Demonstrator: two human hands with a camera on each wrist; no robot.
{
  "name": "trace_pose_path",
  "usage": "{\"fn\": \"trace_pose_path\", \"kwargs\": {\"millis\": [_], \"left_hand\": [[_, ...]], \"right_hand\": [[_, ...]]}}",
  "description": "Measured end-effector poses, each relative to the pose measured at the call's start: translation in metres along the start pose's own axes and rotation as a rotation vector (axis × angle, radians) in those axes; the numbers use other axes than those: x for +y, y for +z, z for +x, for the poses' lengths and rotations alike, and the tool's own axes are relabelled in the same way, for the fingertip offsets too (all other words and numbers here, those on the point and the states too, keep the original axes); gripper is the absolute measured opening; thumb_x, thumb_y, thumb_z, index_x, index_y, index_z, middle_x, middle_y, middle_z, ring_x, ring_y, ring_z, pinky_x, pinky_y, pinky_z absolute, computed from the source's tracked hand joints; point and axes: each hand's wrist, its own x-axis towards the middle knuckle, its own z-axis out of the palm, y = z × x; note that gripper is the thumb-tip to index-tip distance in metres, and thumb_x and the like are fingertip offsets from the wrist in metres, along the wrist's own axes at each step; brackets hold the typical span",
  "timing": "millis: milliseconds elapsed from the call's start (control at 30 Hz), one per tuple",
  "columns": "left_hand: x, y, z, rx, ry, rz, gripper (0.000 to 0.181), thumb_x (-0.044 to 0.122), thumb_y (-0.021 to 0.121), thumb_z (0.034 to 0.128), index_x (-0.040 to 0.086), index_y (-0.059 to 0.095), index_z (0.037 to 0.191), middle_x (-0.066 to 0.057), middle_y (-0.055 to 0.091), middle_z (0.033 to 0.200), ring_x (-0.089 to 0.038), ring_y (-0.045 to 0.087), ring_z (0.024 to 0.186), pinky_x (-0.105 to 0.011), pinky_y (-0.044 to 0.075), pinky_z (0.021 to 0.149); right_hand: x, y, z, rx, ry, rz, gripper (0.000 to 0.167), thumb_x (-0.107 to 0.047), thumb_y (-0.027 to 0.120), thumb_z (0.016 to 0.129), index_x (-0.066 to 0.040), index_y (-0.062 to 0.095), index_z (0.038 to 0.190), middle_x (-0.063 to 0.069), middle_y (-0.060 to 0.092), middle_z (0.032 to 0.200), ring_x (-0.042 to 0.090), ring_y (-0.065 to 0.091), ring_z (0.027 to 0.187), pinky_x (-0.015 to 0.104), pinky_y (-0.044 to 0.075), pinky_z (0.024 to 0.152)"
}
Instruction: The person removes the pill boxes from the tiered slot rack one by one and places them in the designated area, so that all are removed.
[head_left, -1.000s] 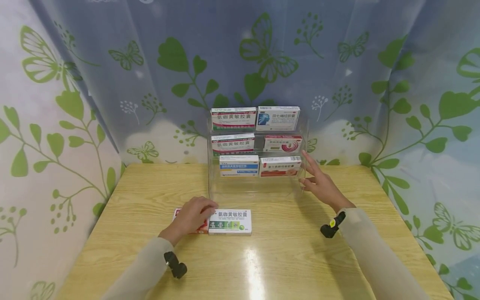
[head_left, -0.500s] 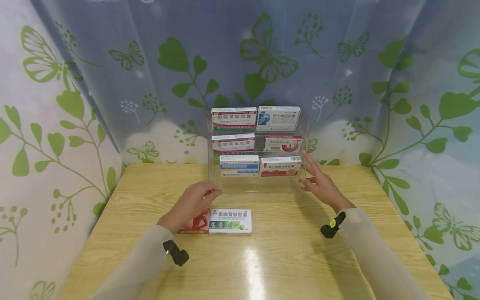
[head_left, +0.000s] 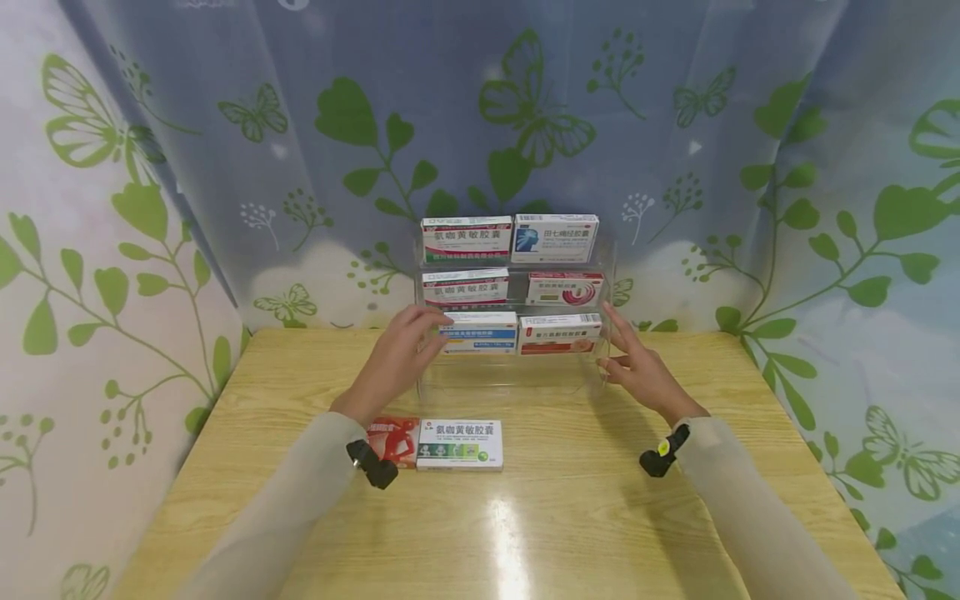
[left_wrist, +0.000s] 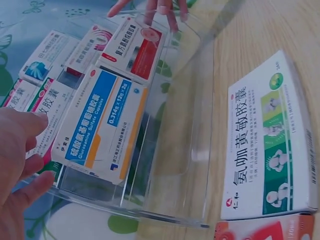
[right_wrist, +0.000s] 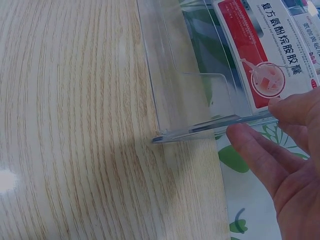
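A clear stand (head_left: 510,375) holds medicine boxes in three tiers. In the head view, my left hand (head_left: 397,358) reaches to the left end of the blue-and-white box (head_left: 487,333) in the lowest filled row. The left wrist view shows spread, bent fingers of that hand (left_wrist: 20,155) beside this box (left_wrist: 102,125), gripping nothing. My right hand (head_left: 648,379) touches the stand's right side with extended fingers. In the right wrist view, that hand's fingertips (right_wrist: 250,117) lie at the clear side edge, near the red-and-white box (right_wrist: 260,55).
On the wooden table (head_left: 570,517), a white-and-green box (head_left: 461,444) lies flat in front of the stand. A red box (head_left: 397,442) lies against its left end, partly behind my left sleeve. Patterned curtain (head_left: 637,167) hangs behind and at both sides.
My left hand has moved up and forward from the two flat boxes, past the stand's front left corner, to the blue-and-white box. My right hand has stayed at the stand's side.
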Motion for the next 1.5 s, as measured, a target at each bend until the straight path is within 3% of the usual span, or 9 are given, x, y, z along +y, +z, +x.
{"fn": "trace_pose_path", "kwargs": {"millis": [133, 333, 733, 867, 1033, 1267, 1400, 1500], "left_hand": [[0.001, 0.001, 0.008, 0.013, -0.001, 0.011, 0.036, 0.01, 0.072, 0.1058, 0.002, 0.069, 0.141, -0.018, 0.058, 0.154, -0.038, 0.052, 0.146, -0.054, 0.044, 0.126], [0.004, 0.006, 0.016, -0.009, -0.032, 0.057, 0.046, 0.011, 0.07, 0.1067, 0.004, 0.062, 0.151, -0.017, 0.052, 0.162, -0.038, 0.043, 0.156, -0.053, 0.036, 0.132], [0.009, 0.011, 0.021, 0.099, -0.043, 0.127, 0.041, 0.008, 0.066, 0.1076, 0.005, 0.064, 0.148, -0.02, 0.051, 0.157, -0.037, 0.055, 0.141, -0.051, 0.049, 0.121], [0.01, 0.013, 0.021, 0.077, -0.068, 0.145, 0.041, 0.009, 0.065, 0.1092, 0.006, 0.063, 0.15, -0.019, 0.054, 0.154, -0.036, 0.057, 0.141, -0.049, 0.051, 0.12], [0.01, 0.019, 0.019, 0.054, -0.025, 0.17, 0.039, 0.006, 0.067, 0.1077, 0.0, 0.065, 0.146, -0.019, 0.062, 0.147, -0.037, 0.06, 0.138, -0.049, 0.051, 0.12], [0.009, 0.024, 0.022, 0.036, -0.023, 0.197, 0.035, 0.004, 0.07, 0.1048, 0.0, 0.069, 0.14, -0.019, 0.069, 0.142, -0.04, 0.059, 0.138, -0.052, 0.046, 0.123], [0.009, 0.025, 0.022, 0.046, 0.0, 0.182, 0.034, 0.002, 0.072, 0.103, 0.0, 0.07, 0.136, -0.019, 0.07, 0.137, -0.039, 0.061, 0.133, -0.052, 0.048, 0.12], [0.009, 0.022, 0.02, 0.04, -0.026, 0.14, 0.034, 0.003, 0.071, 0.1039, 0.002, 0.069, 0.138, -0.017, 0.068, 0.137, -0.037, 0.061, 0.133, -0.051, 0.051, 0.118]], "right_hand": [[-0.001, 0.001, 0.0, 0.008, -0.013, 0.008, 0.098, -0.001, 0.058, 0.111, -0.048, 0.0, 0.174, 0.028, 0.027, 0.176, 0.056, 0.069, 0.125, 0.052, 0.067, 0.093], [-0.003, 0.001, -0.002, 0.012, -0.013, 0.032, 0.099, 0.0, 0.059, 0.11, -0.047, 0.001, 0.174, 0.029, 0.028, 0.175, 0.057, 0.068, 0.125, 0.053, 0.067, 0.093], [-0.004, 0.002, -0.002, 0.01, -0.002, 0.013, 0.099, -0.002, 0.061, 0.11, -0.046, 0.0, 0.174, 0.03, 0.028, 0.175, 0.055, 0.069, 0.126, 0.055, 0.066, 0.093], [-0.006, 0.001, -0.002, 0.008, 0.001, 0.017, 0.098, -0.003, 0.061, 0.111, -0.047, 0.0, 0.174, 0.029, 0.027, 0.175, 0.055, 0.068, 0.126, 0.056, 0.066, 0.093], [-0.003, 0.0, -0.001, 0.008, -0.007, 0.008, 0.099, -0.002, 0.059, 0.111, -0.05, 0.0, 0.173, 0.028, 0.028, 0.175, 0.054, 0.069, 0.126, 0.053, 0.067, 0.093], [-0.001, 0.001, 0.0, 0.011, 0.004, -0.002, 0.098, -0.002, 0.059, 0.111, -0.051, 0.0, 0.173, 0.028, 0.029, 0.175, 0.053, 0.069, 0.126, 0.052, 0.067, 0.093], [-0.002, 0.001, 0.0, 0.012, 0.007, 0.009, 0.098, -0.002, 0.058, 0.111, -0.05, 0.0, 0.173, 0.027, 0.028, 0.176, 0.054, 0.068, 0.127, 0.051, 0.067, 0.093], [-0.001, 0.001, 0.0, 0.009, 0.013, 0.013, 0.099, -0.002, 0.059, 0.111, -0.053, 0.0, 0.173, 0.025, 0.029, 0.176, 0.055, 0.068, 0.127, 0.05, 0.067, 0.093]]}}
